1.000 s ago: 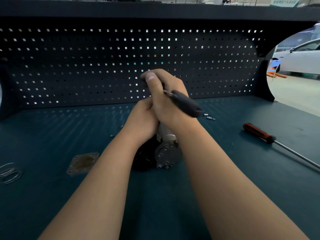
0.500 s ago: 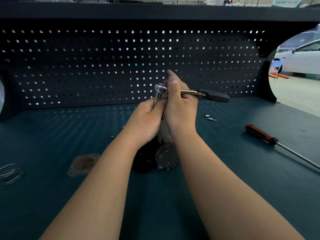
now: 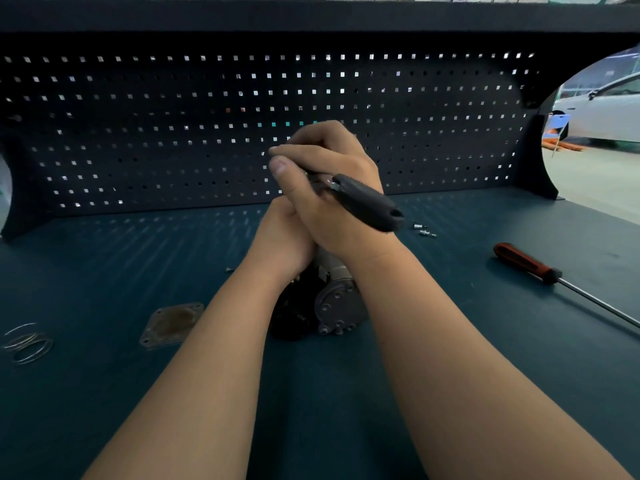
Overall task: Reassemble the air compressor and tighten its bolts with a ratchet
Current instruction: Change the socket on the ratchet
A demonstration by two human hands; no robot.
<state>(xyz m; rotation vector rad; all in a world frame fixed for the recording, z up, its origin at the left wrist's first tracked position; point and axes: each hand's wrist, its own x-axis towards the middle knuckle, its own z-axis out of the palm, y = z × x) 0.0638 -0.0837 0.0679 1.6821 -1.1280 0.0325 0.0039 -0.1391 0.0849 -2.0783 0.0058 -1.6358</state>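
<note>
Hands together, stacked. Right hand (image 3: 325,220) on top, fingers curled round the ratchet (image 3: 367,202), black handle poking out to its near right. Left hand (image 3: 280,237) tucked right under it, against the top of the air compressor (image 3: 334,301); its fingers are hidden, so we cannot tell what it grips, if anything. Compressor sits directly below both hands, between the forearms, on the bench (image 3: 104,271). Ratchet head and bolt are covered, so we can't check the seating.

Risks, as we judge them:
- A tilted socket slips off and rounds the bolt head.
- The compressor twists on the bench if the left hand slackens.
- Left fingers get pinched under the handle.
- The handle knocks and scatters the two loose bolts (image 3: 424,230) just right of the right hand.

Screwdriver (image 3: 526,263) farther right, well apart.
</note>
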